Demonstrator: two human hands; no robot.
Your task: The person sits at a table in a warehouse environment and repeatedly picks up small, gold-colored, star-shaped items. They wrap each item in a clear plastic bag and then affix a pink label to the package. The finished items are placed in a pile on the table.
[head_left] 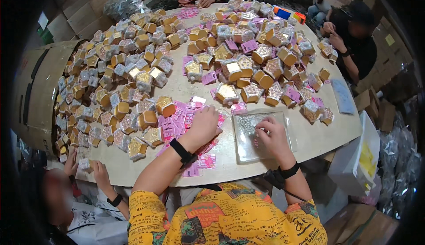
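My left hand [204,124] lies over a loose heap of pink printed cards [179,114], palm down. Its fingers stretch forward onto the cards, and the fingertips are partly hidden. My right hand [273,135] is above a shallow clear plastic tray [241,150] holding small silvery pieces [246,123]. Thumb and forefinger there are pinched together; whatever they grip is too small to make out. Just beyond my hands stand small house-shaped gold and silver ornaments [227,93], some wrapped in clear film and several with pink cards attached.
Ornaments [128,74] in large piles cover much of the table [310,132]. Co-workers sit at the far side, the right and the near left, their hands [102,174] at the table edge. A large carton [37,94] stands left, a white foam box [356,152] right.
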